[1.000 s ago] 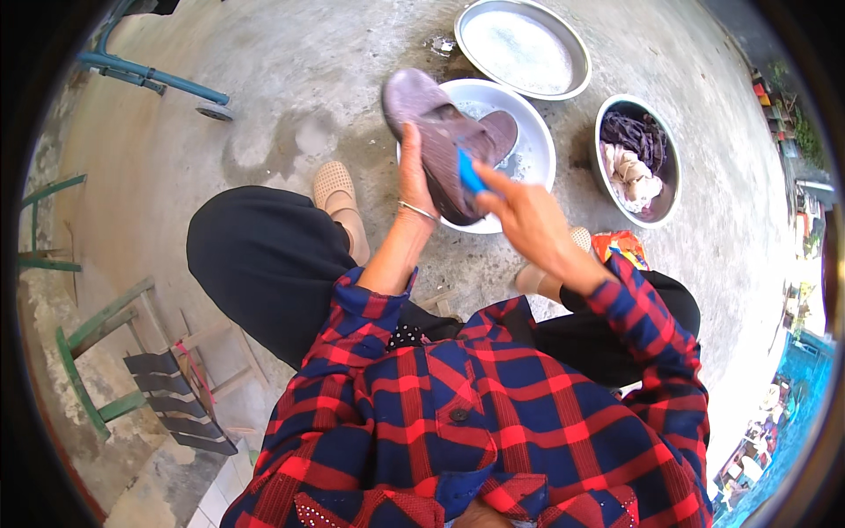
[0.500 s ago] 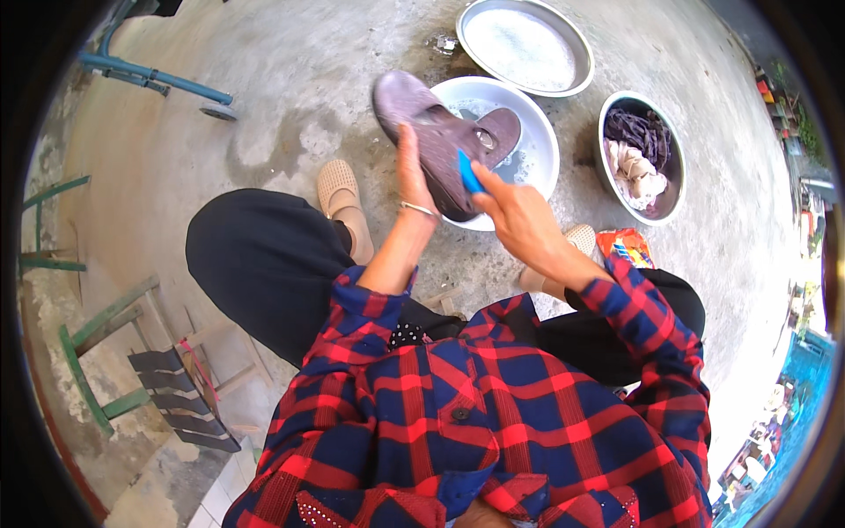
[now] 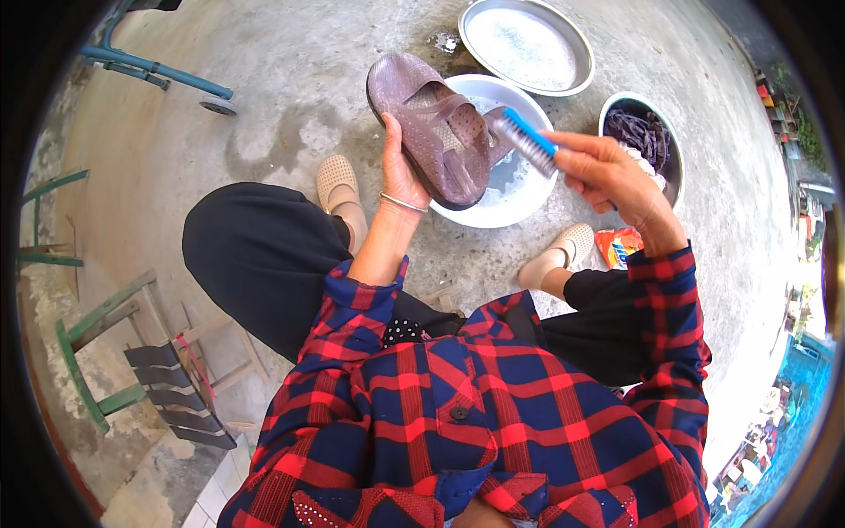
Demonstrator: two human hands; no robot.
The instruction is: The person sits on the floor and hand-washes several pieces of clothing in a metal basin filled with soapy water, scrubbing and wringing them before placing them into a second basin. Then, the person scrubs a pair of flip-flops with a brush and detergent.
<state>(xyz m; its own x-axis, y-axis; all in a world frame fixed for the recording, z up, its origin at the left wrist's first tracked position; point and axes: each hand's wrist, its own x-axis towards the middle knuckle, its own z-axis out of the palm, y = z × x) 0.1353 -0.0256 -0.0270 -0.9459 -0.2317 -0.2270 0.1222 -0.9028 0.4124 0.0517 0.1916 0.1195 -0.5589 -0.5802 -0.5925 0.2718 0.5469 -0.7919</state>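
Note:
My left hand [image 3: 402, 167] grips a brown sandal [image 3: 431, 132] by its near left edge, its open top and straps facing up. The sandal hangs over the left side of a white basin [image 3: 525, 207] of soapy water. A second brown sandal [image 3: 498, 141] shows partly behind it, in the basin. In my right hand [image 3: 616, 176] is a blue scrub brush [image 3: 528, 136] with pale bristles, raised over the right of the basin and apart from the held sandal.
A metal basin of suds [image 3: 524, 48] stands behind the white one. To the right is a metal tub [image 3: 676, 176] holding dark and pale cloth [image 3: 638, 139]. An orange packet [image 3: 619, 246] lies by my right shoe [image 3: 563, 251]. A green wooden frame [image 3: 106, 334] stands at left.
My right hand has lifted the brush off the sandal and moved it right. The sandal in my left hand has turned from its sole to its strapped top.

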